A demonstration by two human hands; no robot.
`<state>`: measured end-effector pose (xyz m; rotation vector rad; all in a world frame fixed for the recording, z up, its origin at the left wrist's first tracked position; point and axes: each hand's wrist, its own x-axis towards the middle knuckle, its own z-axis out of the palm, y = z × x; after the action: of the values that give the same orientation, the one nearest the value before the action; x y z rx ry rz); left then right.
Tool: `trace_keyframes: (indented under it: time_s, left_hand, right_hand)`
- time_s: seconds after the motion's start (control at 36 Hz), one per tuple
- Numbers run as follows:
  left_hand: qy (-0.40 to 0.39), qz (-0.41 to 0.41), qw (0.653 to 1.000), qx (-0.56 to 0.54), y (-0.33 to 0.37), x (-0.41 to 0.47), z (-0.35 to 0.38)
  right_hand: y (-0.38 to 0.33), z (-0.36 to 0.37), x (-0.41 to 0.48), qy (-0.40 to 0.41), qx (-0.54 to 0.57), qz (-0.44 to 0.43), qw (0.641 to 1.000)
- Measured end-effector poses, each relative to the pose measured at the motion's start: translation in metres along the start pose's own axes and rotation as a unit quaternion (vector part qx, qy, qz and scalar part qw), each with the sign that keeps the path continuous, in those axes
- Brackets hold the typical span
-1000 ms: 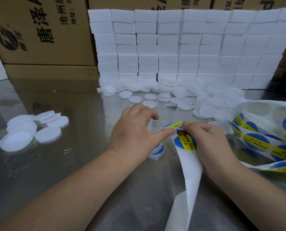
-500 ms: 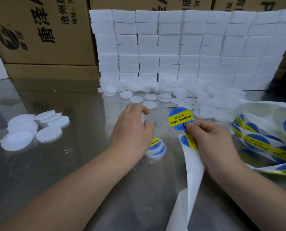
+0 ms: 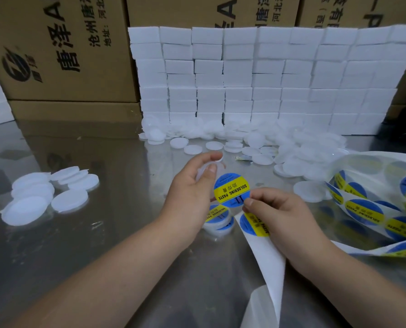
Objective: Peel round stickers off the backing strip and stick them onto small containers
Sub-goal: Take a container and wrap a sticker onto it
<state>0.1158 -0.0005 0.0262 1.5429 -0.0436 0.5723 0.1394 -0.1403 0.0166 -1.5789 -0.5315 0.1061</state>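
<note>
Pinching the peeled sticker [image 3: 231, 190] by its lower edge, the right hand [image 3: 280, 214] holds it printed face toward the camera, just right of and below the container [image 3: 204, 171]. The left hand [image 3: 189, 195] grips that container between thumb and fingers. The two nearly touch, so the sticker likely needs only a short swing up-left, while the strip [image 3: 266, 254] hangs below the right hand.

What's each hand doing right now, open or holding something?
Left hand: grips a small clear container.
Right hand: pinches the peeled round sticker by its edge.
</note>
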Motion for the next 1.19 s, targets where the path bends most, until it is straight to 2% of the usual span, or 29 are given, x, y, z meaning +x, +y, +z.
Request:
trace_keyframes:
  time_s: [0.14, 0.31, 0.61, 0.89, 1.19]
  left_hand:
    - [-0.031, -0.083, 0.989, -0.12, -0.0008, 0.0045, -0.0022]
    - [-0.056, -0.127, 0.973, -0.186, -0.0037, 0.0056, -0.0023]
    - [-0.062, -0.11, 0.973, -0.194, -0.0047, 0.0046, 0.0005]
    - [-0.087, -0.164, 0.943, -0.277, 0.0015, 0.0045, 0.0025]
    - [-0.112, -0.157, 0.941, -0.279, 0.0042, 0.0024, 0.0024]
  right_hand:
    - [-0.0011, 0.0, -0.0006, -0.009, 0.004, 0.009, 1.0]
    - [-0.0014, 0.0011, -0.0007, -0.013, 0.014, 0.019, 1.0]
    - [-0.0021, 0.0, 0.001, -0.002, 0.064, 0.026, 0.998]
    - [-0.0018, -0.0003, 0.0006, -0.011, 0.081, 0.037, 0.996]
    - [-0.0003, -0.0003, 0.002, -0.012, 0.09, 0.045, 0.995]
